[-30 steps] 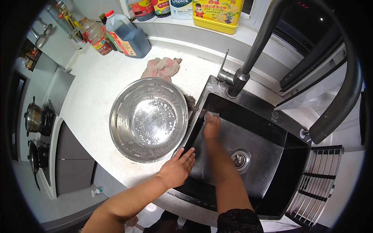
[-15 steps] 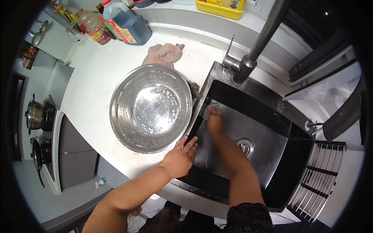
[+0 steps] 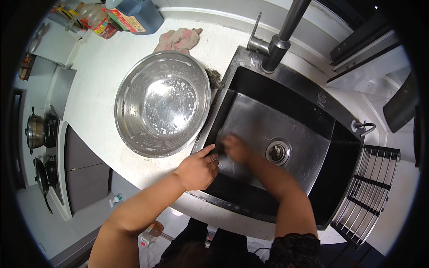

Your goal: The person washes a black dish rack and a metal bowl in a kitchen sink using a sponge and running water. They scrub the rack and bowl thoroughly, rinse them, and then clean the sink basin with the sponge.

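Note:
My right hand [image 3: 235, 148] is down inside the black sink [image 3: 268, 117], near its left wall. Motion smears its fingers, so whether it holds anything does not show. On the sink's left edge rests my left hand [image 3: 197, 169], fingers stretched and nothing in them. Beyond that hand, a large steel basin [image 3: 130, 129] stands on the white counter beside the sink, wet with foam and drops. Right of my right hand is the round drain [image 3: 277, 153] in the sink floor.
The tap [image 3: 273, 52] rises behind the sink. A dark, scrubber-like wad [image 3: 214, 78] lies between basin and sink. A pinkish cloth [image 3: 178, 41], a jug of dark liquid [image 3: 142, 20] and a bottle [image 3: 100, 22] stand farther back. A metal rack [image 3: 364, 196] is at the right.
My right hand has moved nearer to me along the sink's left side, toward my left hand. The view has shifted, so the basin and sink appear higher. My left hand stays on the edge.

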### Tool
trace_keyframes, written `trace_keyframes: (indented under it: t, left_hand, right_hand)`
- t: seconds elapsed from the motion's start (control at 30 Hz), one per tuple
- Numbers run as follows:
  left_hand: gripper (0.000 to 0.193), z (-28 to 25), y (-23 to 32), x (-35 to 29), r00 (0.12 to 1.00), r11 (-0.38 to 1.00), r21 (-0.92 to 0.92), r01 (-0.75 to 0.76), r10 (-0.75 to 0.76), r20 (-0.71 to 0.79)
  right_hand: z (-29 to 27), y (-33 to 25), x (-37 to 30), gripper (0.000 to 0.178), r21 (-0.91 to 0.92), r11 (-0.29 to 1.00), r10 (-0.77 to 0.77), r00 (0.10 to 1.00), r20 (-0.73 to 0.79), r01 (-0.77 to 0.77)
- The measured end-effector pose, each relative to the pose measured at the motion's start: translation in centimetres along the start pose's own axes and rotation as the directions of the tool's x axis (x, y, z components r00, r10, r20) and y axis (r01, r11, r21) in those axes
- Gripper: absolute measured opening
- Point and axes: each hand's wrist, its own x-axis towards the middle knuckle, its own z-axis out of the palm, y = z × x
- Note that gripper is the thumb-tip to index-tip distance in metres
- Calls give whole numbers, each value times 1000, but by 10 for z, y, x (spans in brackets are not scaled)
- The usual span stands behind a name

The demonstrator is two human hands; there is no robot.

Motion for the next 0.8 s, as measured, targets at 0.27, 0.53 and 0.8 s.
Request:
trace_keyframes:
  t: [0.27,0.53,0.8]
  left_hand:
    - [13,5,-3,3,1000,996,-86,-5,3,-21]
    - [10,3,-2,-1,995,984,-171,51,-64,-71]
    - [13,4,-2,1,992,978,-196,77,-95,-85]
  right_hand:
    - [-39,67,-30,31,512,676,630,776,-29,-530]
    - [-67,22,-86,34,115,991,-113,891,440,68]
    - [-64,0,-98,40,31,935,273,774,571,-352]
